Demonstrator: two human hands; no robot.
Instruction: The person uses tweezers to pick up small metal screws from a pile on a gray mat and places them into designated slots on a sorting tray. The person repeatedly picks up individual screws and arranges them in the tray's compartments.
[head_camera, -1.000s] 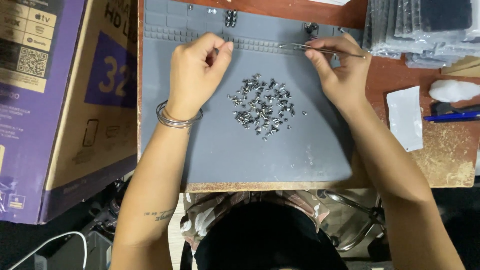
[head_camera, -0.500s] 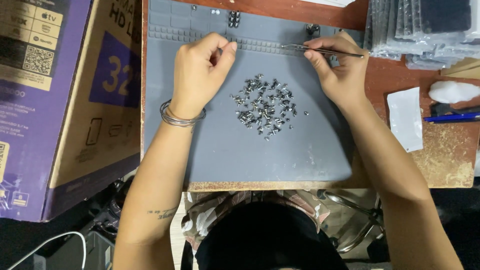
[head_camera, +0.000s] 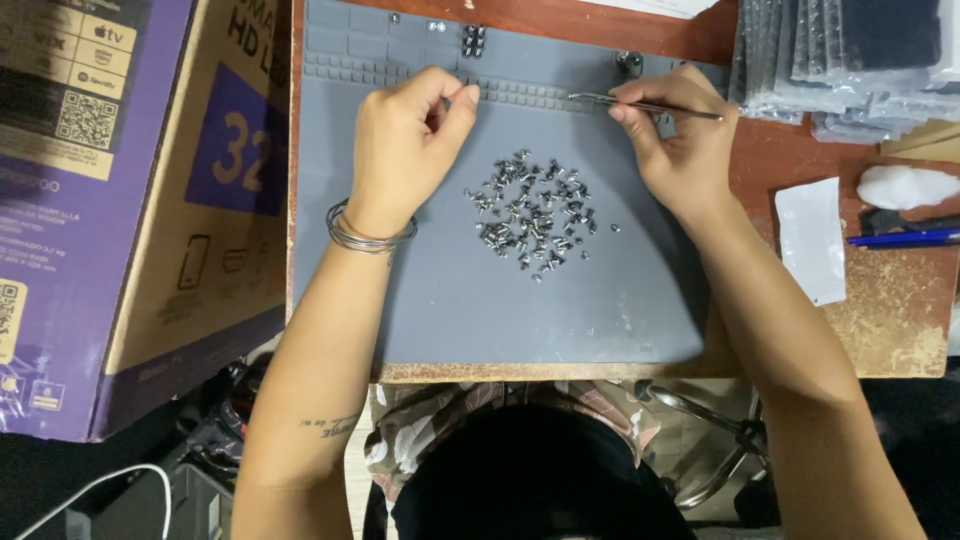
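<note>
tweezers (head_camera: 640, 104) lie level across the top of the grey work mat (head_camera: 420, 300), pinched between the thumb and fingertips of the right hand (head_camera: 672, 140), their thin tips pointing toward the left hand (head_camera: 405, 145). the right hand's fingers are closed on the tool, its heel resting at the mat's right edge. the left hand sits on the upper left part of the mat with its fingers curled in and thumb meeting the forefinger near the ridged strip along the top; it may be pinching something tiny, though the view is too coarse to tell. a stack of thin metal bangles (head_camera: 368, 232) circles the left wrist.

between the two hands, a little below them, a loose heap of small silver screws (head_camera: 535, 215) is scattered on the mat (one or two lie apart at the right fringe). neither hand touches the heap.

a few dark small parts (head_camera: 472, 40) sit in the moulded compartments at the mat's top. a large cardboard box (head_camera: 130, 200), purple and brown, stands just left of the mat. on the wooden table (head_camera: 880, 330) to the right lie a small white bag (head_camera: 810, 240), a blue pen (head_camera: 905, 238) and a stack of clear plastic sleeves (head_camera: 840, 60).
</note>
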